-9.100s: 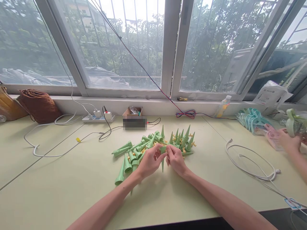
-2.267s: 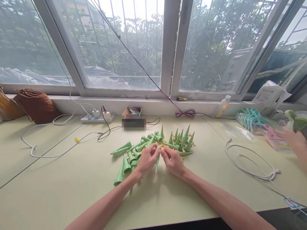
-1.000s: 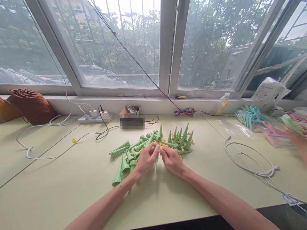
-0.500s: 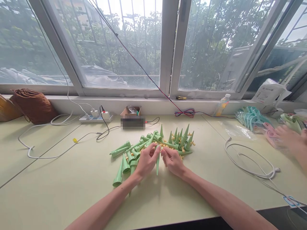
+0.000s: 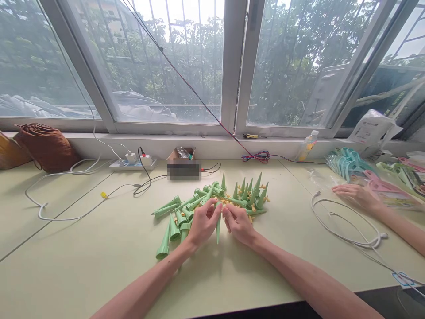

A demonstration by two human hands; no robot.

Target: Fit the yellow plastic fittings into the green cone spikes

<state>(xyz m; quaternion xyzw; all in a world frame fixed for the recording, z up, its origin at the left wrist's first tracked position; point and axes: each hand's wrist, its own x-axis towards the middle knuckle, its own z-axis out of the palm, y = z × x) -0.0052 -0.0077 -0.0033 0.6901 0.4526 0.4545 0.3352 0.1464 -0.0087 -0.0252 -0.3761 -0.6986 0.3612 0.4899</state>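
Spike (image 5: 218,231) farther leftward, below left grip (image 5: 204,223)

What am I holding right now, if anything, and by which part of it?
A green spike, point down: your left hand grips it near its upper end. Your right hand is by that end; whether it grips anything is hidden.

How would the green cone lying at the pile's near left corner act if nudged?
The green cone would probably roll in a curve, being round and tapered. Its open mouth suggests lightness; its smooth, unbent sides look stiff.
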